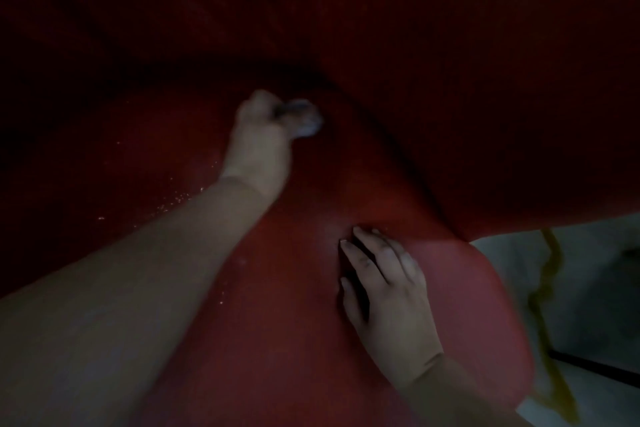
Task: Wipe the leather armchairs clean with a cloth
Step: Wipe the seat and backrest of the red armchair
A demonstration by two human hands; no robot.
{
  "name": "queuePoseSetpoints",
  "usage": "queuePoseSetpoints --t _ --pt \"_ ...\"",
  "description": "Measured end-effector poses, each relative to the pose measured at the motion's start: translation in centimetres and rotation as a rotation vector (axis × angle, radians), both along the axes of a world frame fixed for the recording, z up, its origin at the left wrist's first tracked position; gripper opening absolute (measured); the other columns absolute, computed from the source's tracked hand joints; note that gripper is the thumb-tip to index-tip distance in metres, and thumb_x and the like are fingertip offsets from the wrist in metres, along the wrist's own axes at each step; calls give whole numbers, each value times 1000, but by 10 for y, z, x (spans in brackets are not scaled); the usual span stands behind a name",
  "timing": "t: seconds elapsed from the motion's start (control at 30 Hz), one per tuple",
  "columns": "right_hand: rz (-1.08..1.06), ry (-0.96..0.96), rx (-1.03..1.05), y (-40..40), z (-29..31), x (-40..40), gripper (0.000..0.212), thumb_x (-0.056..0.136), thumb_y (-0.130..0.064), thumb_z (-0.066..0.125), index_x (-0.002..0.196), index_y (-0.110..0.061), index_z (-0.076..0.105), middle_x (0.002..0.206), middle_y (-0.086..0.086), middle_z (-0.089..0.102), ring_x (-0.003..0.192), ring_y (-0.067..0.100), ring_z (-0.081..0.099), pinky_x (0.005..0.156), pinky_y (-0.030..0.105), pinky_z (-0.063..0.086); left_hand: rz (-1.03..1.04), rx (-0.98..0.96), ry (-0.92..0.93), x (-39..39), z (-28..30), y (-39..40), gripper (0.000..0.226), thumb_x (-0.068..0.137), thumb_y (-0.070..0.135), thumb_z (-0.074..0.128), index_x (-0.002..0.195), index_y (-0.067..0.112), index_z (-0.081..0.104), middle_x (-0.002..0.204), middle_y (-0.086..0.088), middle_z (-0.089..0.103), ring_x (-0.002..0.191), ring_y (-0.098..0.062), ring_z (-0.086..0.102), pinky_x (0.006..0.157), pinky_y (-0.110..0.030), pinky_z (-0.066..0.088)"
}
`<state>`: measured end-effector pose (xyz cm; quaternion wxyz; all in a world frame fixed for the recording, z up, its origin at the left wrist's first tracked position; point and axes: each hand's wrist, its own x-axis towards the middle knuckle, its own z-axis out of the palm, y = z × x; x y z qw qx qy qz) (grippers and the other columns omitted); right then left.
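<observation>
A dark red leather armchair (298,288) fills the dim head view, its seat below and its back and arm rising above and to the right. My left hand (259,139) reaches deep toward the crease where seat meets back and grips a small bunched pale cloth (304,118), blurred by motion. Nearer to me, my right hand (384,291) lies flat on the seat cushion close to its right front edge, fingers straight and spread, holding nothing. Small pale crumbs (176,198) dot the seat left of my left forearm.
A pale floor (588,288) shows at the lower right beyond the chair's edge. A yellowish cord or strap (550,291) hangs down there, and a thin dark bar (595,366) crosses the floor. The upper left is too dark to read.
</observation>
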<state>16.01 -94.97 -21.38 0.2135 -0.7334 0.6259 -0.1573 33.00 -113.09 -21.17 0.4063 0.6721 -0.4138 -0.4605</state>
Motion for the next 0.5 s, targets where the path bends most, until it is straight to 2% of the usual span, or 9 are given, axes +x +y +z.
queuePoseSetpoints --t 0.03,0.1,0.17,0.27,0.33,0.37,0.43,0.47,0.5 --pt "4 5 0 0 0 0 42 89 -32 49 127 -19 59 137 -1 50 131 20 42 101 47 41 154 -4 62 13 3 -3 29 69 32 77 82 17 56 87 -11 70 65 -18 67 52 -35 52" --pt "10 11 0 -1 1 -1 43 88 -32 48 127 -19 59 138 -1 50 132 19 40 101 46 41 310 -26 166 13 4 3 24 76 34 72 84 21 53 92 -11 70 66 -18 66 51 -32 45" --pt "12 17 7 -3 2 0 44 87 -33 48 128 -20 58 140 -2 48 134 18 38 102 46 40 173 9 75 -11 1 21 16 79 41 68 81 30 56 88 -3 69 71 -21 63 60 -41 47" --pt "24 17 21 -16 1 3 45 89 -37 48 131 -22 55 145 -2 43 137 19 34 105 46 37 -127 32 -219 -30 0 39 29 80 57 62 85 29 59 91 2 66 82 -15 63 72 -34 53" --pt "24 5 12 -29 -1 5 46 89 -40 49 132 -21 54 146 -1 42 138 19 32 106 47 36 -34 21 -75 -5 6 34 35 77 51 69 89 19 58 91 -11 70 72 -21 67 75 -36 55" --pt "19 6 4 -37 -1 6 47 90 -41 49 131 -21 55 146 -1 42 138 19 32 106 48 36 42 7 -51 14 5 32 34 79 42 72 92 14 59 85 -13 70 63 -19 66 72 -30 55" --pt "8 17 -13 -53 -3 11 47 90 -42 48 131 -19 55 145 0 42 138 19 32 106 49 36 110 -56 -248 54 12 34 25 86 19 67 105 3 63 83 2 63 64 7 62 65 -7 47" --pt "3 20 -19 -60 -4 15 48 91 -42 47 131 -18 55 145 0 43 138 20 32 107 48 36 92 -98 -405 70 13 37 26 86 12 65 111 3 64 91 5 58 74 13 59 67 -3 44" --pt "-1 19 -22 -68 -5 20 48 91 -42 46 132 -18 55 145 1 42 138 20 32 108 48 35 31 -160 -564 81 13 42 31 85 11 67 116 8 65 101 2 55 84 8 60 73 -6 46"
